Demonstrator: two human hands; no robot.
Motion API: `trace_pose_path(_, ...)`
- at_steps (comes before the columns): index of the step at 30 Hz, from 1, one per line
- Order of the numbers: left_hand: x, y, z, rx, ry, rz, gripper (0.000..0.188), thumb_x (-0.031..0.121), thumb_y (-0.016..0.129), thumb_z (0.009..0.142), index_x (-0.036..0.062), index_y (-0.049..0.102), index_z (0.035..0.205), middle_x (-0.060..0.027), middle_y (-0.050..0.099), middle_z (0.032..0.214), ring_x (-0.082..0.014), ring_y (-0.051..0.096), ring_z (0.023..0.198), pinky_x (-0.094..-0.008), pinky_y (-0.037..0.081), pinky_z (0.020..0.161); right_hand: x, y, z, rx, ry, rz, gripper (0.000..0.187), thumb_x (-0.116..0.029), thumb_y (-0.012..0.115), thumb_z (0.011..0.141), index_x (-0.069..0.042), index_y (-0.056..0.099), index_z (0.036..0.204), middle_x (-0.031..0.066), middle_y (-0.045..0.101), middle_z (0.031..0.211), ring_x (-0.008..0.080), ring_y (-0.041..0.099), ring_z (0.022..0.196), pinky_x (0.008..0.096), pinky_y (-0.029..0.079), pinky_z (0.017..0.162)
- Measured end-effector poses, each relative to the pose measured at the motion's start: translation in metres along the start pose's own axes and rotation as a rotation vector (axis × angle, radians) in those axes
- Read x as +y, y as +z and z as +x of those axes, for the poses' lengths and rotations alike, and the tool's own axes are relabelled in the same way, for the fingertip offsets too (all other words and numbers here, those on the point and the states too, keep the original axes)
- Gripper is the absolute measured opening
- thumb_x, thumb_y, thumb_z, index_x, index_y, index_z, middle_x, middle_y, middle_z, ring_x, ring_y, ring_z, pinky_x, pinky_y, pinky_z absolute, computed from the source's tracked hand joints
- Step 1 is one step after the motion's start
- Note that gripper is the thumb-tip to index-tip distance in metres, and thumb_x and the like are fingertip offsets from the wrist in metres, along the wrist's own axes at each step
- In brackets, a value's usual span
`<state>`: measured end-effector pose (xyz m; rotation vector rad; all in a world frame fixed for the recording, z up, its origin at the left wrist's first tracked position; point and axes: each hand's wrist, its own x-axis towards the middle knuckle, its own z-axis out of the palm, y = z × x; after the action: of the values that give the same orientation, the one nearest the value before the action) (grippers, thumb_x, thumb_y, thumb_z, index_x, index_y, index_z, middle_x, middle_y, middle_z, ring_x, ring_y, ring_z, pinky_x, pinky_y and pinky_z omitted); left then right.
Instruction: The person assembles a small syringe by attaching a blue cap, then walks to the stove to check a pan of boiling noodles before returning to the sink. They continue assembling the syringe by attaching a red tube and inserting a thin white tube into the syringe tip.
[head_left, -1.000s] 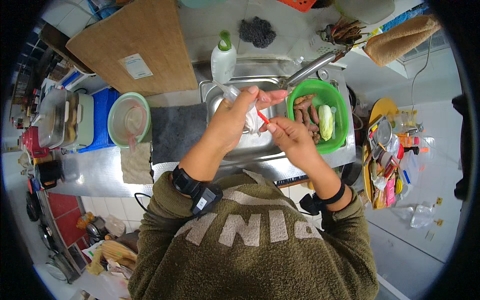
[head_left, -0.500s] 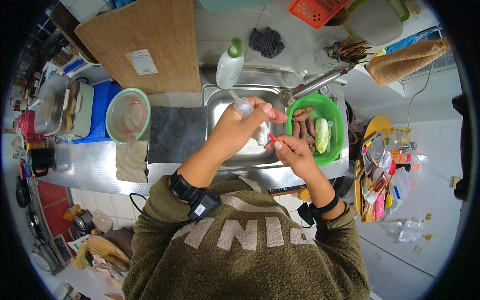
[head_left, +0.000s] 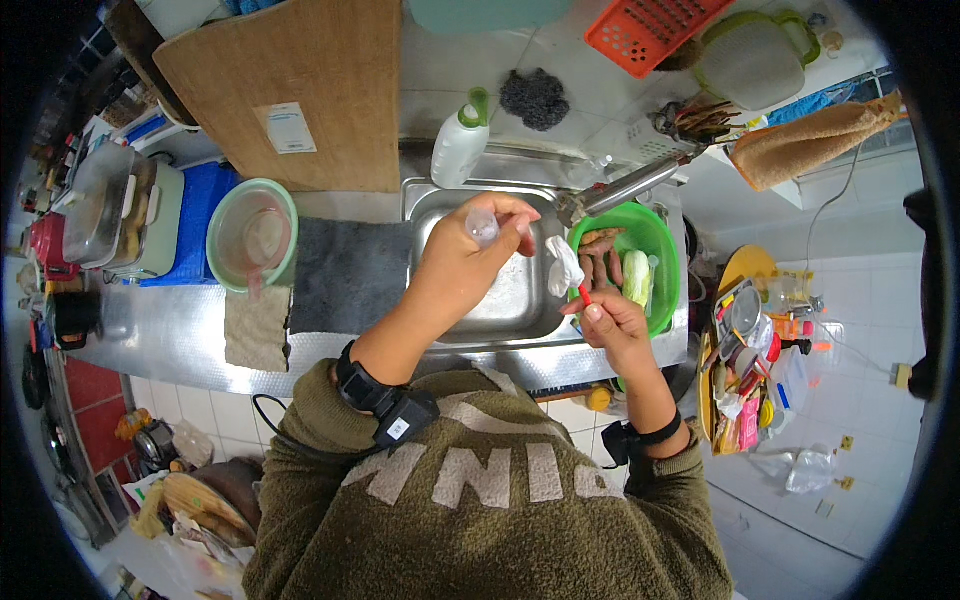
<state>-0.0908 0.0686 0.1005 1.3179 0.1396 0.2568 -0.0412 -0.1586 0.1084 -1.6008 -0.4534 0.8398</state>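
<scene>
Over the steel sink (head_left: 515, 322), my left hand (head_left: 455, 262) is closed around a clear plastic piece (head_left: 482, 226) with a rounded end; most of it is hidden by the palm. My right hand (head_left: 615, 325) pinches a thin red handle (head_left: 586, 295) near the sink's right side. At the handle's upper end is a crumpled white wad (head_left: 564, 268), whose material I cannot make out. It is apart from the left hand. Just beyond it, a green basin (head_left: 670, 312) holds several reddish-brown sweet potatoes (head_left: 600, 268) and a pale green cabbage (head_left: 636, 276).
Behind the sink stand a white pump bottle (head_left: 460, 145) and a dark scouring pad (head_left: 535, 98). The metal faucet (head_left: 635, 188) reaches in from the right. Left of the sink lie a dark mat (head_left: 350, 275), a folded cloth (head_left: 257, 330) and a pale green bowl (head_left: 217, 255).
My right hand has drawn the red handle away from the left hand, rightward, bringing the white wad out. My left hand keeps the clear plastic piece and has tilted it.
</scene>
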Motion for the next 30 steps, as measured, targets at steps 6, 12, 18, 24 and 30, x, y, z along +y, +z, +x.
trace_pose_path(6,0.000,-0.004,-0.003,0.033,-0.060,0.175,0.014,0.012,0.057,0.092,0.0022,0.063,0.100,-0.0021,0.063,0.084,-0.0093,0.057,0.076,-0.0256,0.047,0.069,-0.047,0.010,0.002,0.097,-0.234,-0.430,0.022,-0.020,0.053,0.094,-0.002,0.065,0.099,-0.0014,0.049,0.063,0.0090,0.042,0.060,0.0231,0.035,0.059)
trace_pose_path(12,-0.005,-0.006,-0.002,0.028,0.017,0.396,0.017,-0.001,0.053,0.087,0.0016,0.063,0.101,-0.0040,0.064,0.086,-0.0101,0.058,0.077,-0.0249,0.047,0.070,-0.070,0.023,0.012,0.102,-0.190,-0.689,0.020,-0.017,0.054,0.093,0.000,0.065,0.097,0.0059,0.050,0.062,0.0136,0.045,0.058,0.0263,0.037,0.056)
trace_pose_path(18,-0.002,-0.009,-0.006,0.033,-0.065,0.453,0.016,0.001,0.052,0.087,0.0013,0.062,0.099,-0.0024,0.063,0.084,-0.0096,0.058,0.073,-0.0245,0.047,0.067,-0.053,0.023,0.020,0.129,-0.263,-0.663,0.019,-0.016,0.055,0.093,0.000,0.064,0.098,0.0074,0.053,0.064,0.0152,0.046,0.059,0.0279,0.038,0.056)
trace_pose_path(24,0.005,-0.003,-0.003,-0.083,-0.298,0.131,0.026,-0.001,0.049,0.083,0.0030,0.053,0.108,-0.0028,0.058,0.075,-0.0088,0.054,0.060,-0.0240,0.044,0.052,-0.038,0.018,0.018,0.195,-0.205,-0.420,0.023,-0.020,0.054,0.094,0.001,0.063,0.100,0.0014,0.047,0.064,0.0099,0.042,0.061,0.0254,0.037,0.058)
trace_pose_path(30,0.020,-0.002,-0.002,-0.293,-0.363,0.034,0.033,0.001,0.048,0.079,0.0005,0.047,0.112,-0.0033,0.053,0.068,-0.0076,0.045,0.048,-0.0236,0.042,0.048,-0.038,0.018,0.025,0.256,-0.434,-0.877,0.012,-0.012,0.058,0.088,-0.002,0.062,0.092,0.0148,0.057,0.062,0.0324,0.054,0.053,0.0388,0.041,0.051)
